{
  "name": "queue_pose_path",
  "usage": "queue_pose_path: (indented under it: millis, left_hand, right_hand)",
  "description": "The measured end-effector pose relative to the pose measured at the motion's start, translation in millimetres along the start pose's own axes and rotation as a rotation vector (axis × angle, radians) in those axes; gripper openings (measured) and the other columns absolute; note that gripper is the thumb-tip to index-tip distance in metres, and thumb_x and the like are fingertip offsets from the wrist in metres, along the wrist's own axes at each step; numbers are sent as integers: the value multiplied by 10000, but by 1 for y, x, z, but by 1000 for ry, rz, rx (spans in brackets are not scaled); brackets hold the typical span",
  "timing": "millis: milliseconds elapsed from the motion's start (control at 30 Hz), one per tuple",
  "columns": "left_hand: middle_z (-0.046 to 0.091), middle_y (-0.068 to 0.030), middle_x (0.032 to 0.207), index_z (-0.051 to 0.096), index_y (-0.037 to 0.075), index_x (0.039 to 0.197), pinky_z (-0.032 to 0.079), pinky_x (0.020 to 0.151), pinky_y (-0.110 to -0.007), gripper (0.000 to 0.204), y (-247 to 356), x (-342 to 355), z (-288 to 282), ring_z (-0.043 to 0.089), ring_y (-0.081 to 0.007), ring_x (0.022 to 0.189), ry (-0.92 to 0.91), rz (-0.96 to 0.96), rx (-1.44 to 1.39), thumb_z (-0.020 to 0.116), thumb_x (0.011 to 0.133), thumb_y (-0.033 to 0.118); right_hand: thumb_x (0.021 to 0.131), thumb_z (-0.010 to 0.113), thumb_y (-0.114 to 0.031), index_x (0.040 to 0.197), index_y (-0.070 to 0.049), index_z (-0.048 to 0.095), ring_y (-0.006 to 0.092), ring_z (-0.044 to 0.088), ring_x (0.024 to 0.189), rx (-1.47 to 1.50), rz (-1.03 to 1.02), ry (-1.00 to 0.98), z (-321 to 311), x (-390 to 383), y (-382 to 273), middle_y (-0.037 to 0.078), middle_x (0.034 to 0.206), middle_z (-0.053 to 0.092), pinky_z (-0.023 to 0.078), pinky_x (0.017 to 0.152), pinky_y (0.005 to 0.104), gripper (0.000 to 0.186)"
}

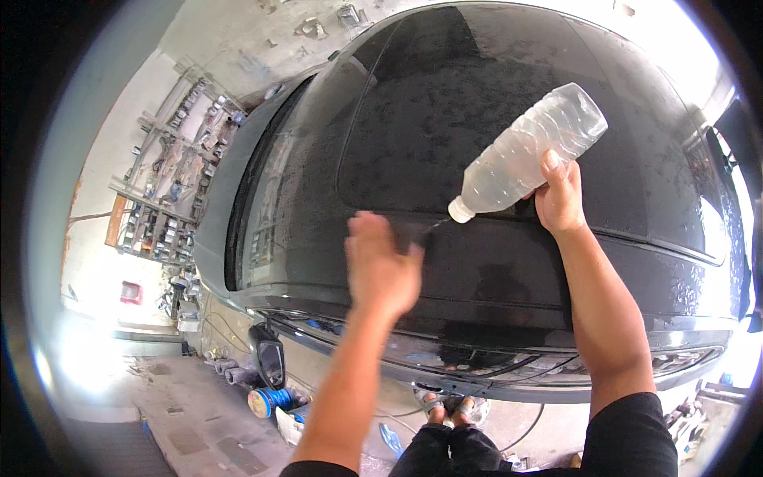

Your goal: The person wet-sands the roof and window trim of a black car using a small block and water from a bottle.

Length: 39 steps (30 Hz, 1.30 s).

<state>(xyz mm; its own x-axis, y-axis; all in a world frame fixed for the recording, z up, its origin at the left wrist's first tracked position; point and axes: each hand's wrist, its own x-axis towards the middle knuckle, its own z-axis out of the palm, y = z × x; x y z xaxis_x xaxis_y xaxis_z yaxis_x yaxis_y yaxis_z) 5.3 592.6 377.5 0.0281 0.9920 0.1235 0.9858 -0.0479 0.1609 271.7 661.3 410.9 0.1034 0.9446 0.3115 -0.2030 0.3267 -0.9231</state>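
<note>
My right hand (560, 195) is closed round a clear plastic bottle (532, 151) with cloudy liquid. The bottle is tilted, its white cap (460, 210) down and to the left, and a thin stream leaves it. Beneath lies the dark roof of a car (493, 270), wet with droplets and smears. To the left of the cap, my left hand (383, 266) is over the roof, smeared by motion. Its fingers look stretched out and the thumb stands apart. I see nothing held in it, though whether the palm touches the roof I cannot tell.
The car's side mirror (268, 355) sticks out at lower left. Near it on the floor stands a blue roll-like container (269, 401). Cluttered shelves (171, 171) line the left wall. A cable (531, 433) lies on the floor by my feet (449, 409).
</note>
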Motion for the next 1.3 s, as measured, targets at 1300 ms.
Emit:
queue_pose_path:
  millis: [1300]
  left_hand:
    - [127,-307,1529,172,-108,1452,95,1178,-483,854,71,-32,-14,88,-414,1446,-64,185,-127,591,871,358]
  right_hand:
    - [862,575,-560,1154,-5,567,137,604,741,80,-18,24,-7,7,6,70,942,647,432,550,252,627]
